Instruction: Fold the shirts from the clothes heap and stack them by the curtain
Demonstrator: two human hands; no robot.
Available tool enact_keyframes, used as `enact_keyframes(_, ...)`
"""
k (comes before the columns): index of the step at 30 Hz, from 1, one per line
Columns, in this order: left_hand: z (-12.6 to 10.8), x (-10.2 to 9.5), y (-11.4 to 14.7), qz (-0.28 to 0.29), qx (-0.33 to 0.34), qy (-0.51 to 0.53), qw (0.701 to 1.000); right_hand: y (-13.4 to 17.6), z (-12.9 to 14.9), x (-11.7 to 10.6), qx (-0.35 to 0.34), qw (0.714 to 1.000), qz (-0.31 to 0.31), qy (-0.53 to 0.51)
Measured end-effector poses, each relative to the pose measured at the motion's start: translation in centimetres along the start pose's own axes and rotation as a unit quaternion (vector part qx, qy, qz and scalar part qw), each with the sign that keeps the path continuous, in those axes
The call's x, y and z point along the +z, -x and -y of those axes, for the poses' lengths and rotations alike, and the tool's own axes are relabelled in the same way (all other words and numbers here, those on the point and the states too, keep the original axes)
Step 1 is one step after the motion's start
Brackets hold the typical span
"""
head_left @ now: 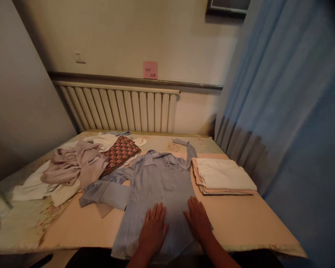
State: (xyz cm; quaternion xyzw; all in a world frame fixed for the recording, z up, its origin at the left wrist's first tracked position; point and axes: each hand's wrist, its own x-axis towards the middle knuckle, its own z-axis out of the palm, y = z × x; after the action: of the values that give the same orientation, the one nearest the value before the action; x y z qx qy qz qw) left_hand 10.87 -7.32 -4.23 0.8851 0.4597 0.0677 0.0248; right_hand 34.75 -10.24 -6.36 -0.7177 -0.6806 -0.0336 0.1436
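Observation:
A blue-grey striped long-sleeved shirt (162, 182) lies spread front up on a peach cloth, its collar toward the wall. My left hand (154, 227) rests flat on the lower part of the shirt with fingers stretched out. Lying flat near the shirt's right edge is my right hand (198, 219), also with its fingers extended. The shirt's left sleeve is bent outward beside the body of the shirt, while the other reaches back past the folded stack. The lower hem hangs near the table's front edge, partly hidden by my forearms.
Folded clothes (226, 175) are stacked at the right, white on top. A loose heap of garments (75, 163) and a red patterned cloth (123, 150) lie at the left. A radiator (120, 108) stands behind; a blue curtain (268, 111) hangs at the right.

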Motion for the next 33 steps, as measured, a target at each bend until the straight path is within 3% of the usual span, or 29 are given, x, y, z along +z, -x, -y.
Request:
enact_keyframes(10, 0.04, -0.10, 0.12, -0.010, 0.008, -0.001, 1.000, 0.16, -0.17, 0.59, -0.011, 0.999, -0.043, 0.006)
enact_keyframes(33, 0.08, 0.40, 0.15, -0.019, 0.004, 0.009, 1.000, 0.15, -0.17, 0.53, -0.013, 0.998, -0.054, 0.010)
